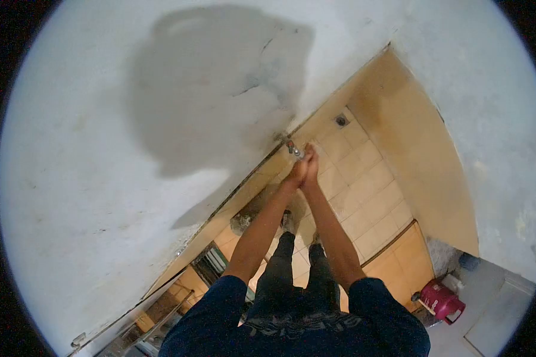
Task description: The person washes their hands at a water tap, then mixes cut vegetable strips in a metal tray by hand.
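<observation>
A small metal tap (297, 152) with a red part sticks out from the wall at the top edge of the tiles. My left hand (298, 169) and my right hand (311, 165) are together just below its spout, palms toward each other. Their fingers look stretched out, and no object shows between them. Where the two hands meet, the inner surfaces are hidden. Whether water is running from the tap I cannot make out.
Beige tiles cover the floor (363, 172), with a round drain (340, 121) near the corner. A low tan wall (423, 137) stands to the right. A dark red gas cylinder (442, 300) lies in view at lower right. A grey lump (240, 224) is by the left wall.
</observation>
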Action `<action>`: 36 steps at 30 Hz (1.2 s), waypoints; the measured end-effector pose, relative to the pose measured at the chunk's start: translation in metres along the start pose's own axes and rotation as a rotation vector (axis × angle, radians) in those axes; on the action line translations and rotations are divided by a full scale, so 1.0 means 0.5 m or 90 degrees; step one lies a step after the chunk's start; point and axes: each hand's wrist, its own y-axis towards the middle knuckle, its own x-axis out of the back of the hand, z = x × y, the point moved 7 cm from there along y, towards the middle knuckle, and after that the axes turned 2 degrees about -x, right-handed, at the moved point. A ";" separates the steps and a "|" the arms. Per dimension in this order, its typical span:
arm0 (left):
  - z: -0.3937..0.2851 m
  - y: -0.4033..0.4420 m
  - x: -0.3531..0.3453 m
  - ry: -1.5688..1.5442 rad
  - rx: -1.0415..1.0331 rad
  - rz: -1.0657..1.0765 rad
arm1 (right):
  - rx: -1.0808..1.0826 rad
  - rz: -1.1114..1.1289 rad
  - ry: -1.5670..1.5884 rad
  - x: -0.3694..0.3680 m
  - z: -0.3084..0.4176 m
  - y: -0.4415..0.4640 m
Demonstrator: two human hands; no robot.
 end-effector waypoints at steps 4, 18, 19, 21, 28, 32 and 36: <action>0.040 0.068 0.029 0.165 -0.024 0.057 | 0.058 -0.053 -0.148 -0.026 0.025 -0.078; 0.021 0.146 0.065 0.137 -0.125 -0.017 | -0.003 -0.032 0.480 -0.093 0.052 -0.034; 0.023 0.163 0.069 0.142 -0.124 -0.017 | 0.012 0.012 0.494 -0.111 0.058 -0.040; 0.034 0.199 0.075 0.140 -0.118 -0.008 | 0.006 -0.050 0.436 -0.112 0.067 -0.069; 0.095 0.200 0.078 0.104 -0.111 0.024 | 0.032 -0.036 0.032 -0.128 0.092 -0.128; 0.072 0.151 0.077 0.112 -0.099 0.020 | -0.126 0.141 0.118 -0.076 0.035 -0.044; 0.036 0.139 0.103 0.078 -0.075 0.030 | 0.024 0.056 -0.041 -0.095 -0.001 -0.118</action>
